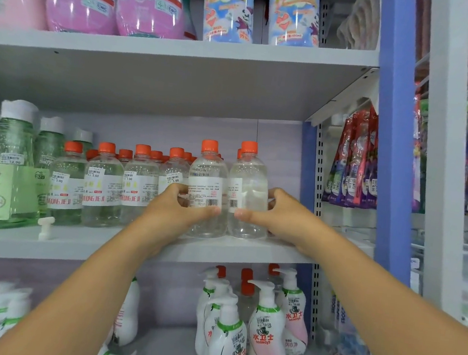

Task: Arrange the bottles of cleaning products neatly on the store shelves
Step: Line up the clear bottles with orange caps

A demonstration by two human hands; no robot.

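Two clear bottles with orange caps stand side by side at the right end of the middle shelf (79, 243). My left hand (178, 207) grips the left clear bottle (207, 180) around its label. My right hand (278, 214) grips the right clear bottle (251, 179) from its right side. Both bottles are upright with their bases at the shelf surface. A row of several more orange-capped clear bottles (104, 183) fills the shelf to the left.
Tall green bottles (9, 169) stand at the far left, with a small white cap piece (45, 226) lying in front. Pink and blue detergent bottles (148, 1) fill the top shelf. White pump bottles (264, 332) sit on the lower shelf. A blue upright post (391, 166) bounds the right.
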